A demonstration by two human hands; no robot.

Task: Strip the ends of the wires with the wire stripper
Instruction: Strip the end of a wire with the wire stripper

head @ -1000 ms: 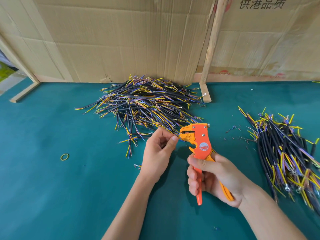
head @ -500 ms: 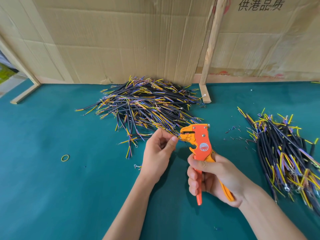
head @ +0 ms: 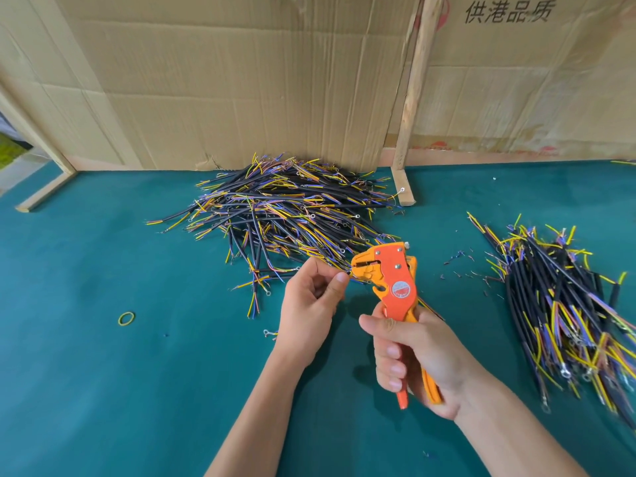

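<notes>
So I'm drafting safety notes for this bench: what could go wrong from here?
The left hand pinches the thin wire close to the head of the orange wire stripper held by the right hand, so a squeeze might nip a fingertip. Small insulation scraps on the green mat could scatter.

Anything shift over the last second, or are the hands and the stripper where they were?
Nothing visibly changed. The left hand still pinches a wire end at the mouth of the wire stripper, and the right hand still grips its handles. The wire pile behind and the wire bundle lie as before.
</notes>
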